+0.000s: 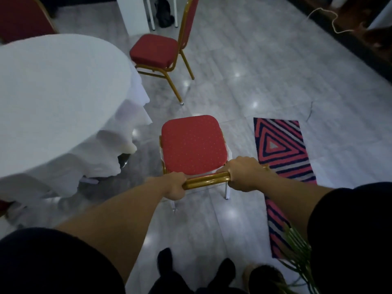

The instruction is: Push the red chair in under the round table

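Both hands on the top rail of the red chair [192,145]'s backrest, gold tube. Left hand [174,185] wrapped around the rail's left end, right hand [244,174] wrapped around the right end; fingers curled closed on the tube both sides, bare rail showing between them.

Chair sits dead centre of view, seat pointing to 12 o'clock, standing clear on the tiled floor [254,71]. Round table [53,92] with white cloth is at 9–10 o'clock from it, near but not touching; the seat isn't under the edge at all yet. So it needs turning toward 9–10 before the push.

Handling, my read: padded seat on a metal tube frame, stiff, moderate weight, won't flex. Smooth tile means the feet should slide easily. Top rail is the right grab, two-handed gives steering. Push low and steady, or it tips forward.

Watch: draped cloth hangs low at 8–9 o'clock, could bunch on the seat. Second red chair [157,52] at 12, striped rug [280,149] at 3, both clear of the path.
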